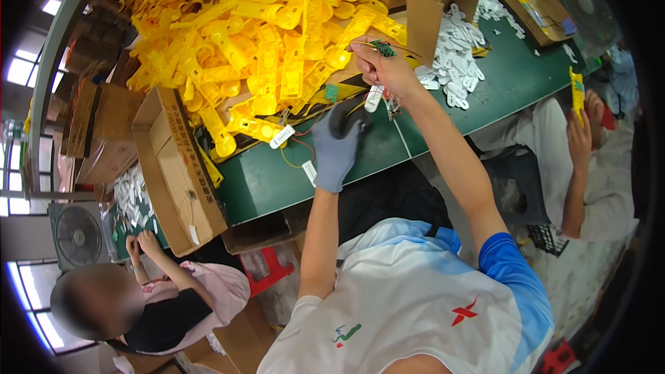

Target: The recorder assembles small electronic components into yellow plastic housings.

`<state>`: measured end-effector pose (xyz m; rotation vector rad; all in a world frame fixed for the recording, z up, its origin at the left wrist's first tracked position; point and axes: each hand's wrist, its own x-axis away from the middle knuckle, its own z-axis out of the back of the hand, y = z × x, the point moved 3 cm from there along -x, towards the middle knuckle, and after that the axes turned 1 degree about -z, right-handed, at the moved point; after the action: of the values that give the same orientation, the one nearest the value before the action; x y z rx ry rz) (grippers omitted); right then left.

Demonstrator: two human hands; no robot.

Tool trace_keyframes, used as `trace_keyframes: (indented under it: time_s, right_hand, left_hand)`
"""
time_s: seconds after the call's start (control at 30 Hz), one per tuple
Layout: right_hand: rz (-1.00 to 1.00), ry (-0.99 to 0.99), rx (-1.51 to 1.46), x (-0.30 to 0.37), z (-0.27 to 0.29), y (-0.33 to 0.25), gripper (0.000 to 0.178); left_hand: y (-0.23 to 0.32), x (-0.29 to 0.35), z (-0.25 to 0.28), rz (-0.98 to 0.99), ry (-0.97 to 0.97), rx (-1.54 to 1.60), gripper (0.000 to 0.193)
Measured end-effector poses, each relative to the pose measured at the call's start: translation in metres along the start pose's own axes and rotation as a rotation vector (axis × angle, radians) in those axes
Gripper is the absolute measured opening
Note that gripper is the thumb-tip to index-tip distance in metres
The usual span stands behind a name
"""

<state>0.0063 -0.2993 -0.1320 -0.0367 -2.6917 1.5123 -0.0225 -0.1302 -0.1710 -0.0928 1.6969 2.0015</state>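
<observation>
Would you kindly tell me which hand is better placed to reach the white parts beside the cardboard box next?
Probably the right hand: it is nearer the white parts, though a green circuit board shows against it. The gloved left hand is farther off.

The white casing (374,98) and glossy yellow parts (291,75) look plastic, the glove (335,152) cloth.
</observation>
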Motion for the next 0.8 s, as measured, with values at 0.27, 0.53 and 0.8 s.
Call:
trace_keyframes:
  time_s: [0.27,0.53,0.8]
  right_hand:
    - [0.339,0.280,0.203,0.015,0.029,0.010,0.022]
    - [0.385,0.259,0.513,0.027,0.010,0.023,0.023]
    - [0.770,0.537,0.833,0.047,-0.022,0.017,0.012]
  left_hand:
    - [0.020,0.005,0.036,0.296,0.208,0.093,0.024]
    - [-0.001,-0.008,0.037,0.125,0.107,-0.018,0.021]
    - [0.020,-0.018,0.018,0.226,-0.045,-0.175,0.019]
